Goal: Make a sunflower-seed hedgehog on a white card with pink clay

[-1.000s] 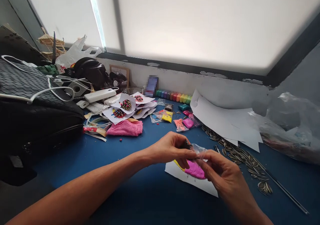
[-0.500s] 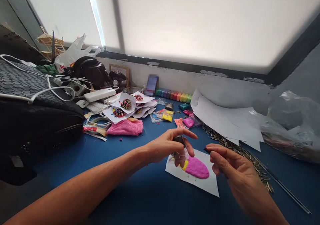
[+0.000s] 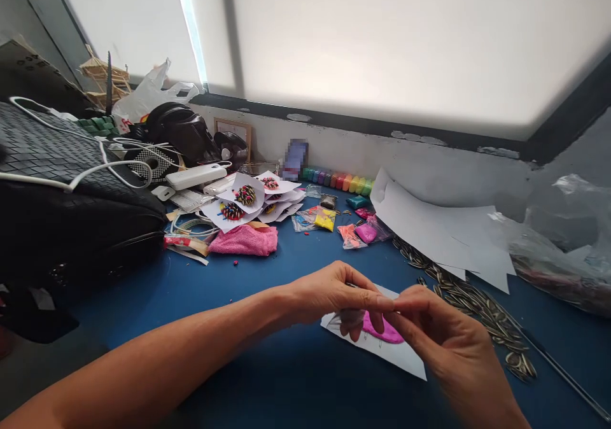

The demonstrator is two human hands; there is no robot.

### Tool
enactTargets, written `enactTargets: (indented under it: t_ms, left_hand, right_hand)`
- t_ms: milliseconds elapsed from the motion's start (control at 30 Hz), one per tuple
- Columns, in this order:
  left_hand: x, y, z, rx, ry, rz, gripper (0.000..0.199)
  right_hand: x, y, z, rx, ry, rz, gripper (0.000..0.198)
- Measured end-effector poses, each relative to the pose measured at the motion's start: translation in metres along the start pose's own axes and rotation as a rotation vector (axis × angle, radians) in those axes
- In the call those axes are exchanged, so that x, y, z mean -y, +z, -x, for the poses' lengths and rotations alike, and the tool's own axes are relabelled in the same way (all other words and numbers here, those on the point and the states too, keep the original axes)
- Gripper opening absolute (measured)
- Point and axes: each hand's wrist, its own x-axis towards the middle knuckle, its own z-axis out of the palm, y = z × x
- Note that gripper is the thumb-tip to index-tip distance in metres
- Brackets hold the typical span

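My left hand (image 3: 341,295) is closed over a small clear plastic bag (image 3: 351,318), most of it hidden beneath the fingers. Thumb and forefinger of my right hand (image 3: 439,330) are pinched together, meeting the left fingertips. The small piece of black clay seen there earlier is covered by the touching fingers. Below both hands lies a sheet of white paper (image 3: 398,360) bearing a flattened oval of pink clay (image 3: 386,332). Thin legs are drawn under the oval. My left hand hides the paper's left part.
Sunflower seeds (image 3: 477,308) spread to the right, beside a metal rod (image 3: 568,368). Blank paper sheets (image 3: 429,225) lie behind them. Bags of coloured clay, including a yellow one (image 3: 325,219), sit farther back. A pink cloth (image 3: 244,240) and finished paper pieces (image 3: 245,195) are left.
My right hand has moved left with the black clay, and its fingertips now meet those of my left hand. The view has shifted slightly.
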Motion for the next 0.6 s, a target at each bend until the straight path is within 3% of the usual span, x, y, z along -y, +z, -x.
enactTargets:
  t_ms: [200,300,400,533,600]
  left_hand:
    - [0.0,-0.001,-0.002,-0.112,-0.014,0.032,0.029]
    - [0.0,-0.004,-0.004,-0.16,0.034,0.082,0.03]
    - [0.0,-0.005,-0.005,-0.136,0.044,0.117,0.033]
    - [-0.002,-0.004,-0.002,-0.077,-0.023,0.06,0.04]
    - [-0.003,-0.003,-0.001,-0.068,-0.012,0.031,0.038]
  right_hand:
    - [0.006,0.006,0.005,-0.023,0.06,0.085,0.03]
    - [0.013,0.01,0.007,-0.158,0.114,0.055,0.033]
    - [0.016,0.011,0.008,-0.267,0.124,0.097,0.028]
    - [0.014,0.009,0.009,-0.225,0.07,0.148,0.044]
    - [0.012,0.007,0.009,-0.215,0.059,0.142,0.041]
